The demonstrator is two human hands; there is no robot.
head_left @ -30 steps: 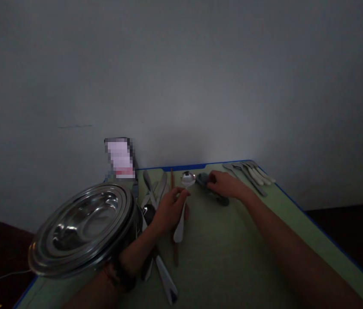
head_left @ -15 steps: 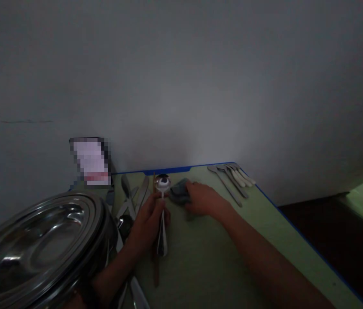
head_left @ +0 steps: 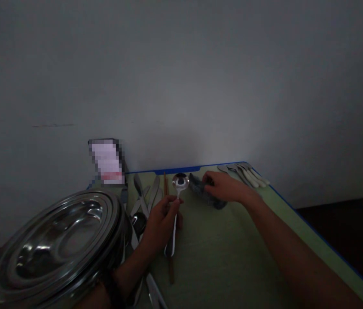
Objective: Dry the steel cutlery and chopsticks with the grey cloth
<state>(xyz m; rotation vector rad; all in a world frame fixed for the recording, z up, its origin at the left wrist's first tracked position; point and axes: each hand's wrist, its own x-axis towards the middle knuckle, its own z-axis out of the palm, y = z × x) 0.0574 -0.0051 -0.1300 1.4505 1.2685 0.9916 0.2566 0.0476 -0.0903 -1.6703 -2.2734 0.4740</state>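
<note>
My left hand is closed around the handle of a shiny metal spoon, whose bowl points away from me. Below the fist, the handle end looks doubled, so I cannot tell whether a second spoon lies under it. To the right of the bowl is a dark grey cloth, loosely spread and rumpled. My right hand has its fingers curled on the cloth, gripping its upper part. Under and beside the left hand lie brown chopsticks, partly hidden by the hand and spoon.
Stacked metal basins stand at left, beside a loose pile of knives and other cutlery. Behind them a phone leans on the wall. A row of cutlery lies at the back right of the green, blue-edged table.
The view has swung slightly left. My right hand has moved right from the spoon's bowl, and the bunched cloth is now more spread out. My left hand keeps the spoon.
</note>
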